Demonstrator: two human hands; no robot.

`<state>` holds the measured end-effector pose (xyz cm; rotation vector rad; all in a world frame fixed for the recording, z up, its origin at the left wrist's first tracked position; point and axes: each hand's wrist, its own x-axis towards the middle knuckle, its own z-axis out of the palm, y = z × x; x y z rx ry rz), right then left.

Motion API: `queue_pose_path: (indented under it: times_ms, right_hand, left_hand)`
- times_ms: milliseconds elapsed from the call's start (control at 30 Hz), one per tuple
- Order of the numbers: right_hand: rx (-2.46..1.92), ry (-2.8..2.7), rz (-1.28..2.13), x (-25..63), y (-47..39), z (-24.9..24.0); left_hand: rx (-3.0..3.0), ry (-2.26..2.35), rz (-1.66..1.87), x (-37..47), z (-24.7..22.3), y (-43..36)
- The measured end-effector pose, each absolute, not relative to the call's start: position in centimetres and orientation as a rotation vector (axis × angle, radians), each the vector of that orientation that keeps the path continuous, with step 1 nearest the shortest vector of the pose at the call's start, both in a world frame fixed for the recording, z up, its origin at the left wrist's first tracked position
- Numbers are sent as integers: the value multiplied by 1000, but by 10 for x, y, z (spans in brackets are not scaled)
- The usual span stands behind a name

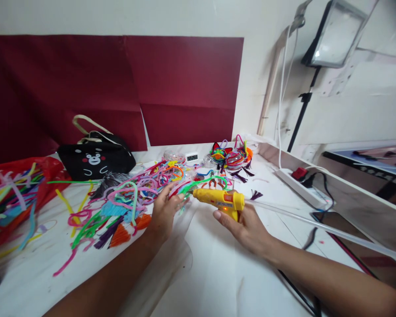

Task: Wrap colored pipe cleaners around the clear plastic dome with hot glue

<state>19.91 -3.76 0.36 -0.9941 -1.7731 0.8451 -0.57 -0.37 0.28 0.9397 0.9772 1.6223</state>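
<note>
My right hand (247,224) is wrapped round the handle of a yellow glue gun (218,199), its nozzle pointing left. A long clear glue stick (303,221) runs out of the gun's back toward the right edge. Just left of the nozzle, my left hand (166,209) has its thumb and fingers pressed together at a small piece with green and pink parts, too small and blurred to name. Behind my left hand lies a tangle of coloured pipe cleaners (128,193), with orange and purple tassels (120,235) at its near side.
A black bag (95,158) stands at the back left, beside a red plastic bag (53,169) of pipe cleaners. A small clock (191,157) and colourful wound pieces (231,156) sit at the back. On the right are a power strip (300,189), cables and a dark tablet-like object (356,237).
</note>
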Motion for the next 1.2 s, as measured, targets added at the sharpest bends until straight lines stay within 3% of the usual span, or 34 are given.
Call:
queue_pose_path:
  times_ms: [1200]
  right_hand:
    - [-1084, -1797, 813, 199, -39, -1]
  left_hand:
    - [874, 1000, 1619, -4, 3, -5]
